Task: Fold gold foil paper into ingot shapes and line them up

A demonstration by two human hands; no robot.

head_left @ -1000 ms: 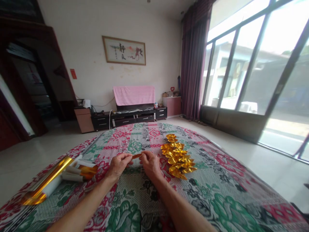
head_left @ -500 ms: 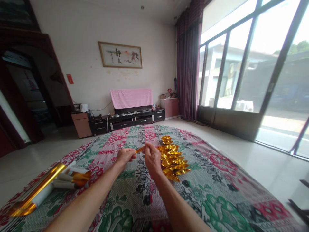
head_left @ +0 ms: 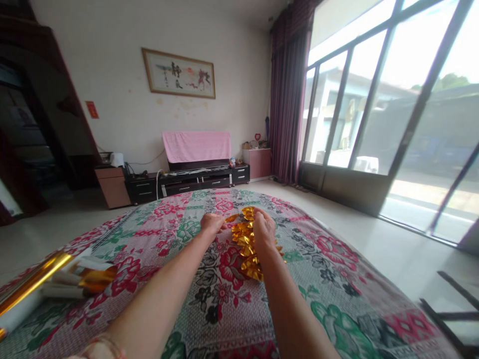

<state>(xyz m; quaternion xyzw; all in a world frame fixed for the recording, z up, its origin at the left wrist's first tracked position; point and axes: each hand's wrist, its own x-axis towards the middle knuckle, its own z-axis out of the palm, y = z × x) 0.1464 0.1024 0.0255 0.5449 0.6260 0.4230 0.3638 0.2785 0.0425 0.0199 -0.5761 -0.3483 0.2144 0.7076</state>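
A thin strip of gold foil [head_left: 232, 218] sticks out from the pinched fingers of my left hand [head_left: 213, 224], near the middle of the table. My right hand [head_left: 265, 228] is just beside the top of a column of folded gold foil pieces [head_left: 245, 239], and its forearm crosses over their right side. Its fingers are bent, and whether they hold a foil piece is hidden. The folded pieces lie in several rows on the flowered tablecloth [head_left: 209, 279].
Gold foil rolls [head_left: 41, 276] and pale tubes [head_left: 62, 290] lie at the left of the table. A dark chair frame [head_left: 456, 315] stands at the right. Beyond the table is a low black cabinet [head_left: 187, 186] under a pink cloth [head_left: 198, 146].
Both hands have moved right, and my right hand now reaches the folded pieces. The strip has left my right hand's grip and stays with my left. The view has turned slightly.
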